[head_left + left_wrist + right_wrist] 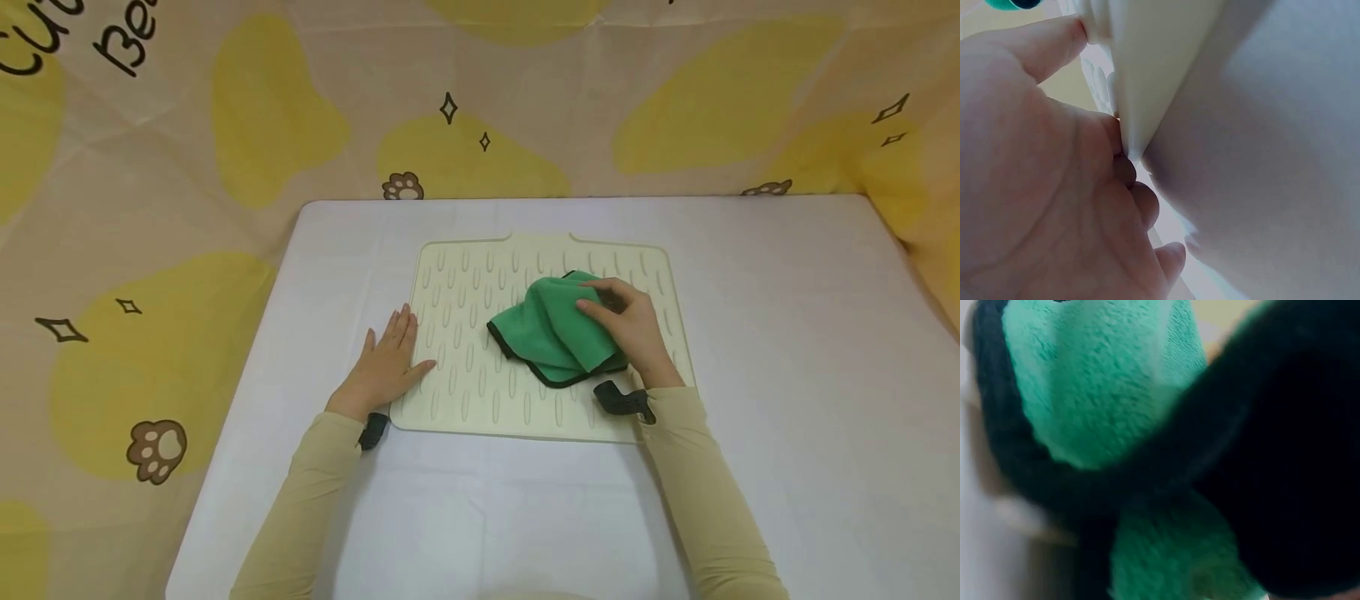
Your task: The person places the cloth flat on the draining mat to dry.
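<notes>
A cream mat (468, 358) with raised oval ridges and a tab at its far edge lies on the table. My left hand (385, 367) is at the mat's left edge, fingers fairly straight and thumb on its surface. In the left wrist view, the palm and thumb of that left hand (1054, 169) show beside the mat's rim (1154, 69). Over the mat's right half, my right hand (633, 325) pinches a crumpled green cloth (551, 321) with dark edging. That green cloth (1097, 381) fills much of the right wrist view, where the fingers are hidden.
A white table (787, 350) extends around the mat. Behind it hangs a beige and yellow patterned cloth (300, 108), which also runs down the left side. Dark wrist mounts (618, 398) sit at both cuffs, the right one just over the mat's near right part.
</notes>
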Action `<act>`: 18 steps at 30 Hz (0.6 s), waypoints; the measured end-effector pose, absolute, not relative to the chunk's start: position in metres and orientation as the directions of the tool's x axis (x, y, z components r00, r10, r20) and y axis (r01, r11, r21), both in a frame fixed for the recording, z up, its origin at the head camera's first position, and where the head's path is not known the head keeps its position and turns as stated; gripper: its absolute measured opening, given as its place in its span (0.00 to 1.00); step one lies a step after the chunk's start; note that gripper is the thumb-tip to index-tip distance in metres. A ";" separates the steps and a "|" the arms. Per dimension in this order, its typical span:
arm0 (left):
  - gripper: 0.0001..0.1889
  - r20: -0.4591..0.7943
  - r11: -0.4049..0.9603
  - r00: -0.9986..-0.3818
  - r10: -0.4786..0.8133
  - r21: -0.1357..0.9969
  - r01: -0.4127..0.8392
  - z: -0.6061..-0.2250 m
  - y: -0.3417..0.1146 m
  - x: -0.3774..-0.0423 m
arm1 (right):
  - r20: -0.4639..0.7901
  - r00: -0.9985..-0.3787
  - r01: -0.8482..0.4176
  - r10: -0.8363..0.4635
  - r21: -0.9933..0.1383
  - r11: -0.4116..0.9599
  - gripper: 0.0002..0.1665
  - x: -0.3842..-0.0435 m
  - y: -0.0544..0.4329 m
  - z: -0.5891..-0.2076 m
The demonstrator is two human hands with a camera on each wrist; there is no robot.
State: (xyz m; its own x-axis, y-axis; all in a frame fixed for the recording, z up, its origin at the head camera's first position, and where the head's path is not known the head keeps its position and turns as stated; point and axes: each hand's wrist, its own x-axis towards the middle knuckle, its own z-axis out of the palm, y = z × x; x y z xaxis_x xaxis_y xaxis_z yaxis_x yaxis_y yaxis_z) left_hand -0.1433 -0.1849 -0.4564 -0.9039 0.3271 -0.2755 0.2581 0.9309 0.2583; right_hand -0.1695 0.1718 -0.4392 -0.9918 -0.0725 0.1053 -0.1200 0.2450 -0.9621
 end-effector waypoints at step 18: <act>0.24 -0.104 0.774 -0.926 0.364 0.587 0.239 -0.422 -0.156 -0.147 | 0.111 -0.991 -0.090 0.070 -0.961 0.260 0.19 -0.171 0.206 -0.434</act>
